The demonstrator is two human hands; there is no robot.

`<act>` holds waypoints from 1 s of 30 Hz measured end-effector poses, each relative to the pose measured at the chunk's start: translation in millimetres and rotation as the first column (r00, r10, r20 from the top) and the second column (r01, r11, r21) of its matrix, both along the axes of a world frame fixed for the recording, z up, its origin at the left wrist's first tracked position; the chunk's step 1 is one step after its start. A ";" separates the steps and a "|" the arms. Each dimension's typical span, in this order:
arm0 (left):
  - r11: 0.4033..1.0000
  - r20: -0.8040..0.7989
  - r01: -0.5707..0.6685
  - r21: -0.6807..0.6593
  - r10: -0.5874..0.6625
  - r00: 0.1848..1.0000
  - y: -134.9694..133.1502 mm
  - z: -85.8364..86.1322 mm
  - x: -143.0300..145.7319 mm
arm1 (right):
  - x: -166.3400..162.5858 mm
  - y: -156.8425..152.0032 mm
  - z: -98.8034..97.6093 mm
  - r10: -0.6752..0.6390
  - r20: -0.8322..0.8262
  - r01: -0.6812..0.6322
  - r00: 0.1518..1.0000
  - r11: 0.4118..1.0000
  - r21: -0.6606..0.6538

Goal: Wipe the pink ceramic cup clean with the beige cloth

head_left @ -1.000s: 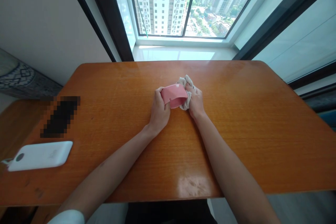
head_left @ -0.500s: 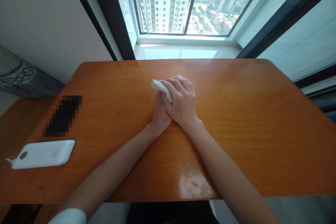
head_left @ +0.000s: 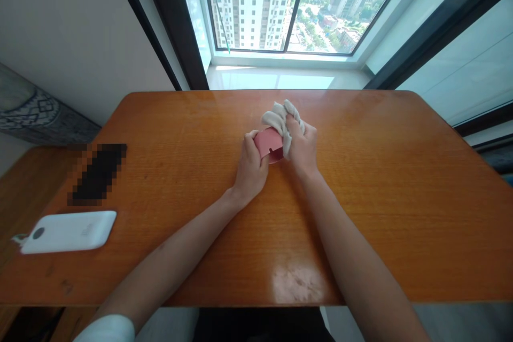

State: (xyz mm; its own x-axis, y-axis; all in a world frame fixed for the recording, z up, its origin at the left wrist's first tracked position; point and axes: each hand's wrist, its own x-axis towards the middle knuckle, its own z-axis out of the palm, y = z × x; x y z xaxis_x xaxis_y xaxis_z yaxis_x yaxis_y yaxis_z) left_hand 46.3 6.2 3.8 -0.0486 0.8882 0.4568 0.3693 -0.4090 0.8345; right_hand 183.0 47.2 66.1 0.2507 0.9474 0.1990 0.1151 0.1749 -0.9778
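Over the middle of the wooden table (head_left: 192, 171), my left hand (head_left: 251, 168) grips a small pink hollow object (head_left: 267, 141) by its left side. It has a rounded wall with a little notch in the edge; its exact kind I cannot make out. My right hand (head_left: 303, 147) is closed around a bunched white cloth (head_left: 278, 117). Part of the cloth lies against the pink object's upper right side, and folds of it stick up beyond my fingers.
A white flat device (head_left: 70, 231) with a cord at its end lies at the table's left. Behind it is a blurred-out dark rectangle (head_left: 98, 175). A window (head_left: 280, 5) with dark frames stands past the far edge, and a patterned cushion-like thing (head_left: 44, 109) is at the left.
My right hand has moved right, off my left hand, with the cloth in it. The pink object, covered before, now shows in my left hand.
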 end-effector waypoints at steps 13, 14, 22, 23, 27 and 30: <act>0.999 0.062 0.004 -0.040 -0.001 0.998 4.0 -0.6 -4.9 | 9.2 12.0 -29.8 -0.026 -0.409 -0.036 0.912 0.989 -0.141; 0.999 0.064 0.008 -0.043 -0.005 0.998 4.2 -0.9 -5.5 | 9.0 11.7 -30.8 -0.028 -0.417 -0.031 0.909 0.991 -0.133; 0.999 -0.117 0.050 -0.019 -0.052 0.992 -0.1 1.3 -0.3 | 17.9 6.1 -20.3 -0.044 -0.286 0.055 0.957 0.998 0.029; 0.999 -0.163 0.043 -0.014 -0.045 0.986 -0.5 1.8 0.4 | 20.2 3.8 -17.0 -0.058 -0.218 0.072 0.974 0.996 0.056; 0.999 -0.260 0.010 -0.053 -0.023 0.965 0.8 0.5 1.0 | 27.7 -7.3 -0.3 -0.108 0.095 0.085 0.990 0.973 0.216; 0.998 -0.276 0.007 -0.061 -0.023 0.961 2.4 -0.5 0.6 | 30.2 -13.2 14.4 -0.147 0.374 0.017 0.916 0.943 0.331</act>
State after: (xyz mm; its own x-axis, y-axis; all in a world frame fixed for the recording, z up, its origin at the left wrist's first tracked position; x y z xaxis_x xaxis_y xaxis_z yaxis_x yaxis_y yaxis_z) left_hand 46.9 8.6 3.3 0.0856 0.9137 0.3974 0.5830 -0.3694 0.7236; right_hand 213.2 34.0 80.5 0.1655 0.7977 0.5798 0.5008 0.4385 -0.7463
